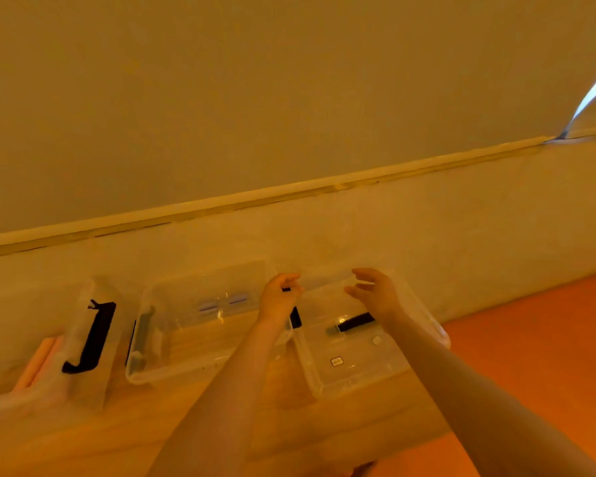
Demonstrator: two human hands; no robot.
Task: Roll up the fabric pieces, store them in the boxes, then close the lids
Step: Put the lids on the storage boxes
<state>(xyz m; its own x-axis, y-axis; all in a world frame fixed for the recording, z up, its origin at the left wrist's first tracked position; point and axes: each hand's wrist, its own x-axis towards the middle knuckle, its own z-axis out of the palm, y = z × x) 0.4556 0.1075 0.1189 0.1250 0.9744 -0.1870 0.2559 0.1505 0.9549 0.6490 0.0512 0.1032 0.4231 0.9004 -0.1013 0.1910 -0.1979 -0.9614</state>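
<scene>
Warm amber light washes a plain wall (289,80) that fills the upper half of the frame, with a pale baseboard strip (255,197) running diagonally below it and an orange floor (530,339) at the lower right. Along the bottom lies a light wooden tabletop (186,425).

Three clear plastic boxes sit in a row across the lower middle of the frame. The left box (83,339) stands tilted near the left edge, with a black handle (92,339) on it and something pink (38,363) just beside it. The middle box (200,325) lies open, its black latch at its left end. The right box (369,342) is at centre right, with a clear lid (327,280) at its far edge and a black latch (355,321) showing through the plastic.

The left hand (277,297) is at the gap between the middle and right boxes, fingers curled, pinching a small dark piece (286,289); whether that is fabric or a box part cannot be told. The right hand (375,294) is over the right box with fingers loosely spread at the lid's far edge; whether it touches the lid is unclear. No rolled fabric can be made out in the boxes.
</scene>
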